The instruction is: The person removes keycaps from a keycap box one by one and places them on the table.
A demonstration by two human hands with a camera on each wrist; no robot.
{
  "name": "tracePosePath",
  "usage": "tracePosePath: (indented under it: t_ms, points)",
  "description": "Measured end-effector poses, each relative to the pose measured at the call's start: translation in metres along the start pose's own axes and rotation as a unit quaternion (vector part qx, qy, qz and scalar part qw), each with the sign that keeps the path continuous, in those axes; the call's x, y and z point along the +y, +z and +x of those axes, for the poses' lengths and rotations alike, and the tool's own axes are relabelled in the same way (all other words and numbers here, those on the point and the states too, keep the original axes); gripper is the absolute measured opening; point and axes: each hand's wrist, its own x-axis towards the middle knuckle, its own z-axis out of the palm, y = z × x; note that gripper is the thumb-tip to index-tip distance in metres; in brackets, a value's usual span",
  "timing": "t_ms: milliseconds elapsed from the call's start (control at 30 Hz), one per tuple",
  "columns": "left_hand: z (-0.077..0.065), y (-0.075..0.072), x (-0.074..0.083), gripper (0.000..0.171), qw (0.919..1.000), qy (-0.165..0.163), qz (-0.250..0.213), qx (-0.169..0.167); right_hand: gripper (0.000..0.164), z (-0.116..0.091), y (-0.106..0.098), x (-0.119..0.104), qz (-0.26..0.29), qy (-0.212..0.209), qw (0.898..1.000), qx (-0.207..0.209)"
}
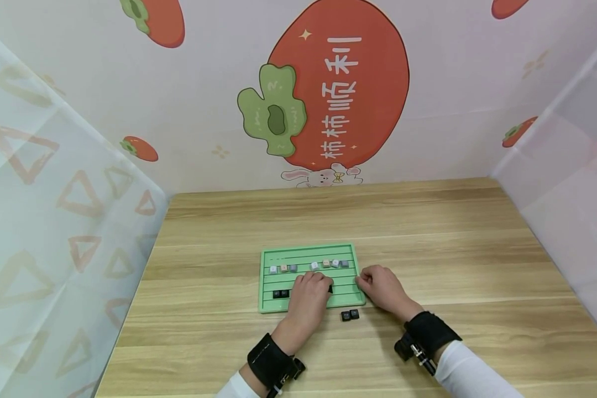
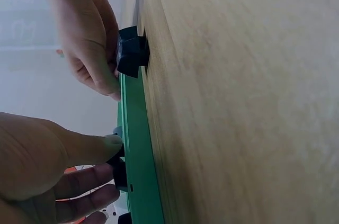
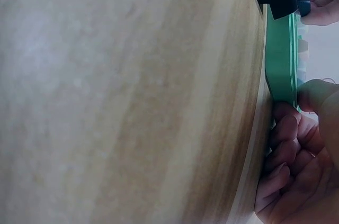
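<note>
A green tray with raised ridges lies on the table. My left hand reaches over its near side, and in the left wrist view the thumb and fingers pinch a black keycap at the tray's near edge. Part of a black keycap shows beside the fingertips. More black keycaps sit in the near row, left of that hand. My right hand grips the tray's right edge, thumb on top and fingers curled against the side. What lies under the left palm is hidden.
White, tan and grey keycaps stand in a farther tray row, in two groups. Two black keycaps lie on the wooden table just in front of the tray. A printed backdrop rises behind the table.
</note>
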Motion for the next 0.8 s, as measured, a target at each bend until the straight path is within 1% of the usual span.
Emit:
tracePosePath:
  t_ms: [267, 400, 567, 800]
  points:
    - [-0.0009, -0.0020, -0.0005, 0.023, 0.9999, 0.000, -0.004, 0.010, 0.038, 0.0006, 0.0002, 0.0003, 0.000, -0.001, 1.000, 0.001]
    - [-0.0017, -0.0032, -0.0003, 0.023, 1.0000, -0.001, -0.007, 0.003, 0.038, 0.0008, 0.0003, 0.0005, -0.003, 0.000, 1.000, 0.001]
    - [-0.0036, -0.0043, -0.0005, 0.021, 0.9997, -0.006, -0.023, -0.009, 0.038, 0.0010, 0.0004, 0.0007, -0.004, 0.004, 1.000, -0.001]
    - [-0.0059, -0.0092, 0.0003, 0.022, 0.9994, -0.008, -0.031, -0.012, 0.038, 0.0010, 0.0002, 0.0010, -0.003, 0.000, 1.000, 0.000]
